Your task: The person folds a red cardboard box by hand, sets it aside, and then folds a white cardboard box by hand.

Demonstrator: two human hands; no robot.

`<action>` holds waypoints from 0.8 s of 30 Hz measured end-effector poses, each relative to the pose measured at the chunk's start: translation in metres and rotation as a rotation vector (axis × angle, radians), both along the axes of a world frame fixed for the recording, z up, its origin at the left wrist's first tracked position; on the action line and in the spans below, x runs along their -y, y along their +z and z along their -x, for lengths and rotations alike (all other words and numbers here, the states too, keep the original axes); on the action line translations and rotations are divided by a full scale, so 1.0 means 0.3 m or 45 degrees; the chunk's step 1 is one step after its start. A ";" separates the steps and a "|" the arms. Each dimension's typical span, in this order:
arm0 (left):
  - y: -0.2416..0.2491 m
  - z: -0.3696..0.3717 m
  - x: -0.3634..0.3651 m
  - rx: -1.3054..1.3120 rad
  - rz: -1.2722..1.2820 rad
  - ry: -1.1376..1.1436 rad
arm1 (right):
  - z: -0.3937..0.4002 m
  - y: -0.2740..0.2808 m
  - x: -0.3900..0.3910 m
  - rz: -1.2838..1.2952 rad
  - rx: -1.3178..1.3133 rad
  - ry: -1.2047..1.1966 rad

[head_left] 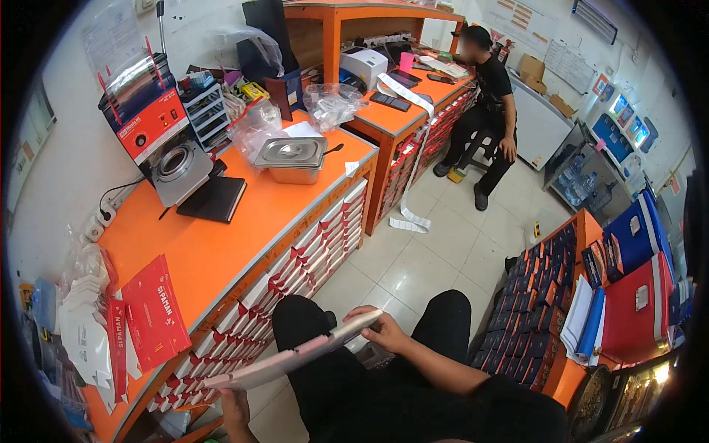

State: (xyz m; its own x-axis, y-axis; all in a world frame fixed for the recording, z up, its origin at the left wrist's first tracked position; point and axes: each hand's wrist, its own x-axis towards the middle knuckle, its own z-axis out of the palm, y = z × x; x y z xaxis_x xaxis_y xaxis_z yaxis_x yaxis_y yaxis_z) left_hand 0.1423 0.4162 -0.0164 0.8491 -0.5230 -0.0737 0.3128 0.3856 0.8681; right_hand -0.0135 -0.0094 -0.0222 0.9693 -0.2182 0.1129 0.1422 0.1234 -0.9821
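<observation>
I sit with black trousers over a tiled floor, holding a flat white and pink sheet of cardboard (295, 358) across my lap. My right hand (382, 330) grips its far right end, fingers curled over the edge. My left hand (235, 404) holds the near left end from below, at the bottom of the view. The sheet lies almost edge-on, so its face is hidden.
An orange counter (221, 244) runs on my left with a red cup-sealing machine (159, 133), a steel lidded pan (293, 158) and red packets (153, 314). Red-white boxes fill the shelves below. Another person (487, 111) sits at the far orange desk. Stacked boxes (539, 310) stand on my right.
</observation>
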 end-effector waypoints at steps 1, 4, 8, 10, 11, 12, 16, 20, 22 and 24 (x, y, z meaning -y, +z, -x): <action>0.035 0.009 0.031 -0.048 -0.014 0.090 | 0.004 -0.003 -0.011 0.002 0.003 -0.005; 0.083 0.003 0.049 -0.082 0.010 0.152 | 0.007 -0.005 -0.025 -0.117 -0.084 -0.133; 0.091 -0.023 0.000 -0.171 0.199 -0.047 | 0.003 0.020 -0.032 -0.061 -0.043 -0.121; 0.076 -0.032 -0.039 -0.182 0.190 -0.053 | 0.006 0.017 -0.032 -0.071 -0.024 -0.143; 0.079 -0.034 -0.042 -0.194 0.178 -0.057 | 0.007 0.004 -0.026 -0.021 -0.010 -0.129; 0.080 -0.032 -0.041 -0.190 0.179 -0.058 | 0.007 -0.007 -0.021 0.029 0.005 -0.116; 0.158 -0.021 0.020 -0.079 0.035 0.115 | 0.021 0.018 -0.018 0.066 -0.023 -0.109; 0.124 -0.022 0.046 -0.071 -0.191 0.276 | 0.023 0.035 -0.004 -0.051 -0.144 -0.016; 0.179 0.000 0.111 0.135 -0.363 0.209 | 0.024 0.030 0.005 -0.083 -0.163 -0.017; 0.210 0.055 0.229 0.267 -0.427 0.364 | 0.023 0.015 0.025 0.000 -0.176 0.084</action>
